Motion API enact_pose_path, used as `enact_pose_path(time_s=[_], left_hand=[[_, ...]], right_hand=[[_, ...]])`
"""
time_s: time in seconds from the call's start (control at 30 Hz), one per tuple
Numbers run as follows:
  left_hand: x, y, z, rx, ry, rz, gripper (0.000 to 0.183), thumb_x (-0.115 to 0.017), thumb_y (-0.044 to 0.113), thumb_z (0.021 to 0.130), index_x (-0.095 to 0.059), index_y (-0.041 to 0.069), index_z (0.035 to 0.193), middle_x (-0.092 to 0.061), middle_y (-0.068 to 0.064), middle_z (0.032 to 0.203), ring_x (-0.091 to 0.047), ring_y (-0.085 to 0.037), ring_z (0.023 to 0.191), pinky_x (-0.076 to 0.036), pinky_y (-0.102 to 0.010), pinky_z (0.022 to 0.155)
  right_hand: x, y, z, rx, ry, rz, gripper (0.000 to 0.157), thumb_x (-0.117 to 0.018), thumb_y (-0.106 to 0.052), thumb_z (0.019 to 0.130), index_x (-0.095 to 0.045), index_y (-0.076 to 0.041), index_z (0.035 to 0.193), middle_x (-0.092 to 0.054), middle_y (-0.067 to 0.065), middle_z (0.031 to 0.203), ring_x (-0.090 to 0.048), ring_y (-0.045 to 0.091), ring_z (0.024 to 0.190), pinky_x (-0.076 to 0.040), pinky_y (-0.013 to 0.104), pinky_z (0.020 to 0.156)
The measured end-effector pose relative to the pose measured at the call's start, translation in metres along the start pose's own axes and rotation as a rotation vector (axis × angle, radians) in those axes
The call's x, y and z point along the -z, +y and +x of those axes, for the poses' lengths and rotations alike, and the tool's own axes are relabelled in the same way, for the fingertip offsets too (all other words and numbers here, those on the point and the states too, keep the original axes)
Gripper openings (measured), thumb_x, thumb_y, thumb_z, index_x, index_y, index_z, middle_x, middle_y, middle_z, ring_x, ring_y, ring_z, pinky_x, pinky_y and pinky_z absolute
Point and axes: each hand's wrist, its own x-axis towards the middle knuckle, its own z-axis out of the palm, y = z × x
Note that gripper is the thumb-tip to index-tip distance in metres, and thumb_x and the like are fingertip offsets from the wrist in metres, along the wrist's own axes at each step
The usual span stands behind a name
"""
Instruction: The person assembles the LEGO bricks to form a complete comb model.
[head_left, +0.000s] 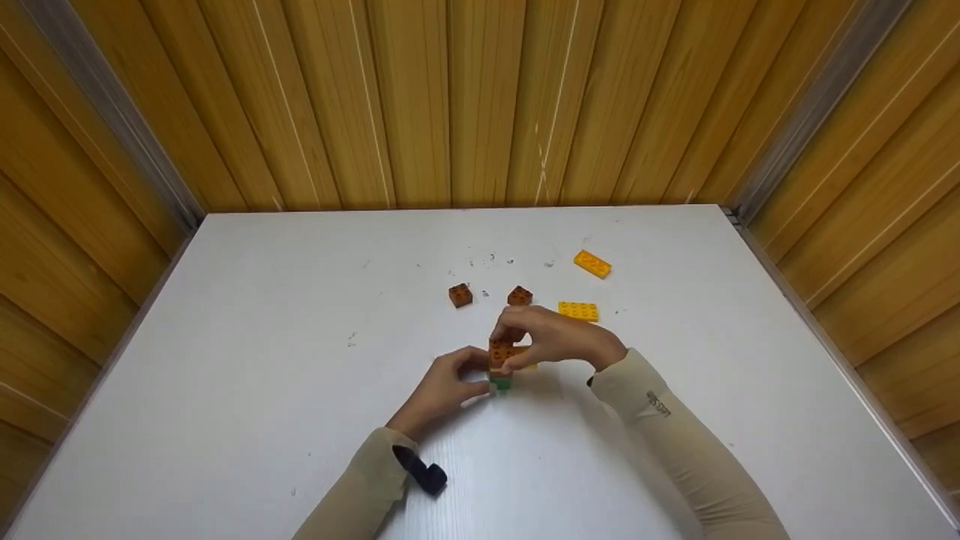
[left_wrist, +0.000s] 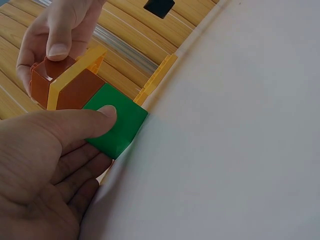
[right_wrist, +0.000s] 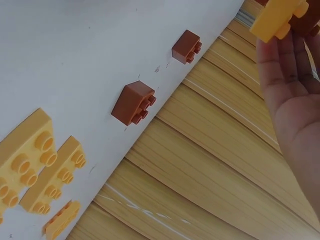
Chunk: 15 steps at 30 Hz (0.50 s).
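Note:
A small stack of toy building bricks stands on the table between both hands. At its bottom is a green brick (left_wrist: 125,127), above it a brown brick (left_wrist: 77,90), then a yellow plate (left_wrist: 75,75) jutting sideways, with another brown brick (left_wrist: 41,87) on top. My left hand (head_left: 446,386) grips the green brick, its thumb pressed on one face and its fingers behind. From above, my right hand (head_left: 559,337) pinches the upper brown brick, thumb on its near side. The right wrist view catches only the fingers (right_wrist: 282,65) beside the yellow plate.
Two loose brown bricks, one left (head_left: 460,295) and one right (head_left: 519,295), lie beyond the hands. Yellow plates lie to the right, one farther (head_left: 592,264) and one nearer (head_left: 577,311). Wood-patterned panels (head_left: 480,105) border the white table (head_left: 262,337) at the back and sides.

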Motion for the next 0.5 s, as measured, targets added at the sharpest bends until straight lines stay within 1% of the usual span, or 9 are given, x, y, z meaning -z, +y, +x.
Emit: enact_pose_path(time_s=[0.17,0.27,0.37,0.5], left_hand=[[0.000,0.001,-0.001,0.021,-0.006,0.008,0.036,-0.073,0.012,0.084,-0.063,0.017,0.118,-0.067,0.002,0.116,-0.059,-0.016,0.113,-0.044,-0.040,0.103],[0.000,0.001,-0.001,0.023,-0.006,0.009,0.036,-0.072,0.012,0.084,-0.063,0.018,0.118,-0.067,0.002,0.116,-0.059,-0.016,0.113,-0.043,-0.040,0.103],[0.000,0.000,-0.001,0.022,-0.005,0.009,0.036,-0.072,0.012,0.084,-0.063,0.017,0.118,-0.066,0.002,0.117,-0.059,-0.016,0.113,-0.043,-0.041,0.104],[0.000,0.001,-0.001,0.031,-0.002,0.010,0.036,-0.072,0.013,0.084,-0.063,0.018,0.118,-0.066,0.002,0.118,-0.058,-0.016,0.114,-0.042,-0.041,0.105]], right_hand=[[0.003,0.000,-0.001,0.026,-0.007,-0.018,0.039,-0.077,-0.024,0.081,-0.064,-0.007,0.113,-0.064,0.006,0.108,-0.062,0.019,0.100,-0.052,0.041,0.090],[0.004,0.001,-0.002,0.037,-0.002,-0.016,0.045,-0.077,-0.026,0.080,-0.064,-0.005,0.118,-0.065,0.008,0.111,-0.063,0.020,0.102,-0.052,0.042,0.091],[0.007,0.002,-0.006,0.030,0.012,-0.007,0.047,-0.076,-0.028,0.081,-0.063,-0.006,0.120,-0.065,0.010,0.115,-0.063,0.022,0.104,-0.051,0.045,0.092],[0.012,0.003,-0.012,-0.004,0.045,0.026,0.044,-0.073,-0.031,0.085,-0.063,-0.010,0.122,-0.064,0.009,0.119,-0.062,0.027,0.108,-0.049,0.048,0.094]])
